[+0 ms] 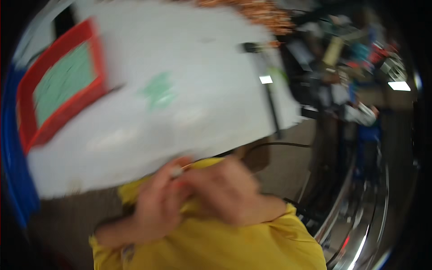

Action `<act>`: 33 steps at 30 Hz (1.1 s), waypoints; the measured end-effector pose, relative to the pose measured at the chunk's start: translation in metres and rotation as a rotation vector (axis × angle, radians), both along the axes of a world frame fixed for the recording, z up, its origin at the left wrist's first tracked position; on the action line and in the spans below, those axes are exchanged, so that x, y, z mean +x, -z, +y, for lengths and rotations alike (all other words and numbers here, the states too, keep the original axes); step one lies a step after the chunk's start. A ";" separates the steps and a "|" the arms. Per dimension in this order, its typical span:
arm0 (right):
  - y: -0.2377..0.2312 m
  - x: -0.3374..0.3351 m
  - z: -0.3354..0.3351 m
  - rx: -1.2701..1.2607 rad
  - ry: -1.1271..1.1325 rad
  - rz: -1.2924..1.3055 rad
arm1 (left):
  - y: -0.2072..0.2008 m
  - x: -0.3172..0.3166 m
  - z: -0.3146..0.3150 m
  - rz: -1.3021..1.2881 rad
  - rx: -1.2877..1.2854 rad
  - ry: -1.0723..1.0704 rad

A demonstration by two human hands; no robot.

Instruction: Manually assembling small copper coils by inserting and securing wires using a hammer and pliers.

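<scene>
Both hands are close together just off the near edge of the white table, in front of my yellow clothing, and blurred by motion. My left hand (157,202) is closed, with a small whitish piece (176,171) pinched at its fingertips. Against those fingertips, my right hand (225,189) is closed too, its fingers pressed together. A thin orange glint shows between the hands. Whatever the right fingers grip is too small and smeared to name. Beyond the hands, a loose cluster of small pale green pieces (158,91) lies on the white tabletop (207,99).
A red tray (96,54) of pale green pieces stands at the left, beside blue material (18,180). A long tool with a dark handle (272,110), perhaps a hammer, lies on the right. Copper-coloured parts (265,15) are heaped at the far edge. Clutter crowds the right side.
</scene>
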State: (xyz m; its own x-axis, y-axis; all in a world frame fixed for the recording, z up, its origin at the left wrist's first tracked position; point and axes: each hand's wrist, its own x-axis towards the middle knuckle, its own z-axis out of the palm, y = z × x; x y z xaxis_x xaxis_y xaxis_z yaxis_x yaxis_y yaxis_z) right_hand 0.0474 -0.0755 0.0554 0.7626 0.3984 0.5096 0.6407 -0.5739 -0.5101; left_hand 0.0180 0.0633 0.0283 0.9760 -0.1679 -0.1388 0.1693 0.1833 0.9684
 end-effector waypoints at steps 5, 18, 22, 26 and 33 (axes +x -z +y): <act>0.002 0.013 -0.015 0.221 -0.129 0.227 | 0.008 0.002 -0.009 0.149 -0.175 -0.142; 0.051 0.082 -0.113 -0.426 0.743 -0.134 | 0.002 0.009 0.005 0.237 -0.085 -0.001; 0.060 0.098 -0.122 -0.543 0.878 -0.020 | 0.006 0.013 0.004 0.211 -0.141 -0.009; 0.057 0.104 -0.123 -0.527 0.793 0.132 | 0.015 0.015 0.003 0.152 -0.384 -0.020; 0.032 0.102 -0.118 -0.269 0.620 -0.101 | 0.013 0.012 0.000 0.318 -0.563 0.083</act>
State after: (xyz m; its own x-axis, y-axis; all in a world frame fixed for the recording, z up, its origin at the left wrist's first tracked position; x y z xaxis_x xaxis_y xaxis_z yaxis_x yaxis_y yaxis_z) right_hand 0.1493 -0.1940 0.0230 0.8449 0.0257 0.5344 0.1890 -0.9488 -0.2531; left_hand 0.0303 0.0634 0.0151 0.8825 -0.3721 -0.2876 0.4671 0.6224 0.6280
